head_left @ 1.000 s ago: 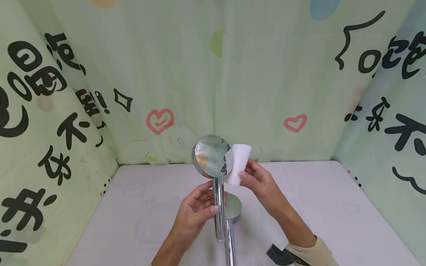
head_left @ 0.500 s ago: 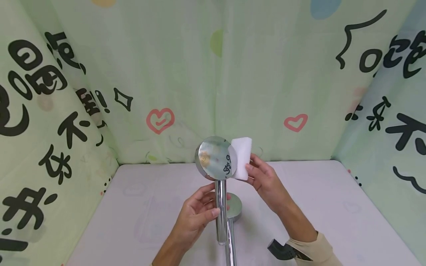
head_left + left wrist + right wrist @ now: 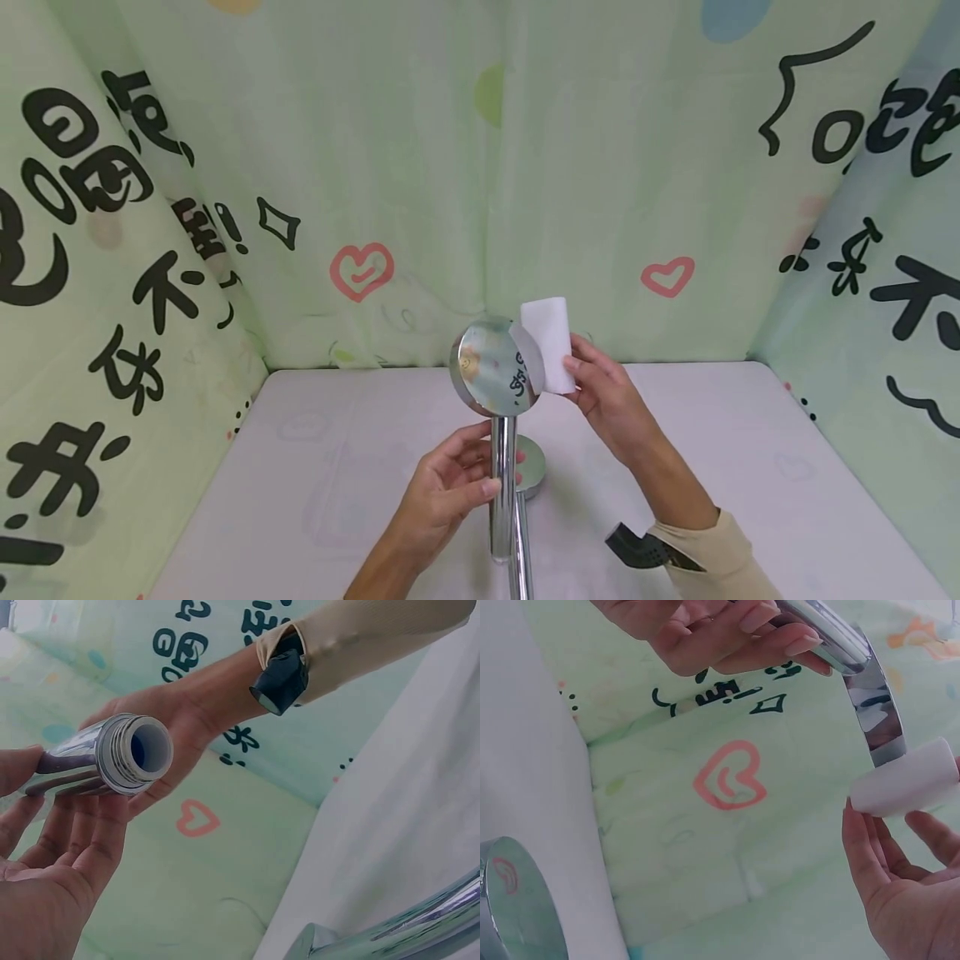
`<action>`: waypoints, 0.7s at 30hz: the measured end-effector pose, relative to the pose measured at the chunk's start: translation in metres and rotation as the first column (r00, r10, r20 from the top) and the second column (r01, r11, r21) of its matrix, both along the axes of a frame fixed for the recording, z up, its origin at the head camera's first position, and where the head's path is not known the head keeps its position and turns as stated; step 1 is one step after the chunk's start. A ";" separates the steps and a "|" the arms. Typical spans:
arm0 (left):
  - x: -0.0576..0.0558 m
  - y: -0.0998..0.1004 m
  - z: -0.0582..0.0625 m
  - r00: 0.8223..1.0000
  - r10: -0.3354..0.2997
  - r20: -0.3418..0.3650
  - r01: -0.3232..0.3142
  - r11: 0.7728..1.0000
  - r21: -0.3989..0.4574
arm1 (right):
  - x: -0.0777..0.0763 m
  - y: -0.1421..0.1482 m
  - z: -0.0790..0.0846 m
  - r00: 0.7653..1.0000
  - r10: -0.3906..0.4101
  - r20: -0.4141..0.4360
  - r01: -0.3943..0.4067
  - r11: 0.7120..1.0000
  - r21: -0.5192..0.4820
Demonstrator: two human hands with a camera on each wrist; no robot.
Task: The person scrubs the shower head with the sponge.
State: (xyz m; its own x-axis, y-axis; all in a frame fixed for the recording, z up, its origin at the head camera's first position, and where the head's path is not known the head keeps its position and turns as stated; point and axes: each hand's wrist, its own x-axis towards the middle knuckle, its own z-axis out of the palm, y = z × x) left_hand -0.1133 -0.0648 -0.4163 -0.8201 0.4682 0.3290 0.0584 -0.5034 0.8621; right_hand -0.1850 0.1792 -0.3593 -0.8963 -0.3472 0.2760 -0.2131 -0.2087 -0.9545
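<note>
My left hand [image 3: 450, 492] grips the handle of a chrome shower head [image 3: 483, 371], holding it upright above the table. In the left wrist view the handle's hollow threaded end [image 3: 142, 754] faces the camera. My right hand [image 3: 618, 408] pinches a white sponge [image 3: 547, 346] at the right side of the round head. The sponge meets the head's rim in the right wrist view, and its reflection shows in the mirror-like face. A second chrome shower head [image 3: 532, 467] lies on the table behind the first, its handle partly covered.
The pale table [image 3: 337, 467] is bordered by light green curtains [image 3: 420, 167] with printed writing and hearts. A black wrist mount [image 3: 636, 546] sits by the beige right sleeve [image 3: 712, 550].
The shower head has shifted slightly right and down with my left hand. My right hand has moved the sponge upward along the rim, and the sponge looks less bent.
</note>
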 end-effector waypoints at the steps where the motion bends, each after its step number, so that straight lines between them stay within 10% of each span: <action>1: 0.000 0.000 0.000 1.000 -0.001 -0.002 0.001 1.000 -0.001 | 0.000 0.000 0.001 1.000 -0.003 -0.001 0.003 1.000 0.003; 21: 0.003 -0.001 -0.001 0.999 0.006 0.039 -0.003 0.997 -0.072 | -0.005 0.003 0.008 0.993 -0.108 -0.047 0.110 0.993 0.044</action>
